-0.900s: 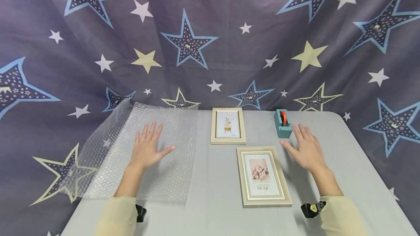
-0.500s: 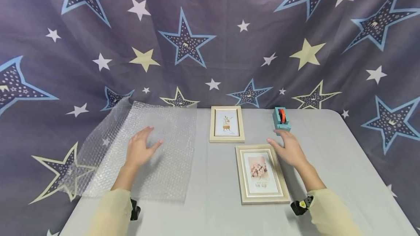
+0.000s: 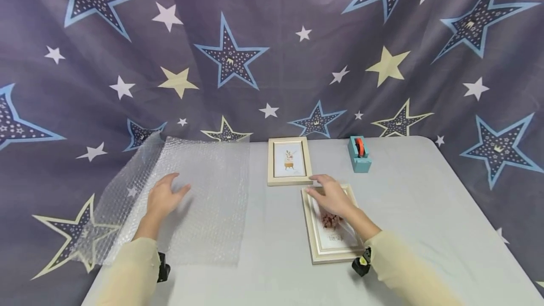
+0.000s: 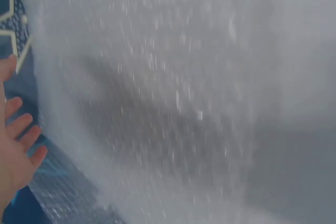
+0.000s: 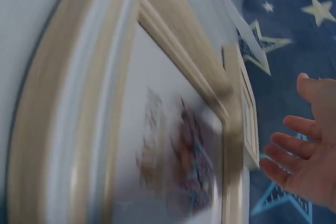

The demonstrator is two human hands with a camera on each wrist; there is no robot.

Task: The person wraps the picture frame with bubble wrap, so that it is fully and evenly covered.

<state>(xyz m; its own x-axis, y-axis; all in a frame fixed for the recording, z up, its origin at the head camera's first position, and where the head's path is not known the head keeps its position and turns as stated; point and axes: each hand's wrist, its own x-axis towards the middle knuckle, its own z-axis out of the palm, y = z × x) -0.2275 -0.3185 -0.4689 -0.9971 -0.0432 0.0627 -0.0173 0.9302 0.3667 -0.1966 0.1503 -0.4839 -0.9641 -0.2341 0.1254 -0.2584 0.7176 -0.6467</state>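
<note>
In the head view my left hand [image 3: 164,197] hovers over a sheet of clear bubble wrap [image 3: 216,202], fingers loosely bent and holding nothing. The left wrist view shows that hand [image 4: 18,145] at the left edge, apart from the wrap [image 4: 157,103]. My right hand [image 3: 333,197] is above the larger picture frame [image 3: 308,223], which has a pink flower print. Its fingertips come near the lower right corner of the smaller picture frame [image 3: 272,162]. In the right wrist view the right hand [image 5: 307,145] is relaxed and grips nothing; the larger frame [image 5: 173,45] looks blurred.
A teal tape dispenser [image 3: 361,164] with an orange-red roll stands at the back right of the grey-white table [image 3: 416,211]. Behind the table hangs a dark curtain [image 3: 280,22] printed with stars. The bubble wrap's left part droops past the table's left edge.
My right hand has moved left from beside the tape dispenser to over the larger frame. My left hand has shifted left, its spread fingers now bent. The head view has also shifted slightly.
</note>
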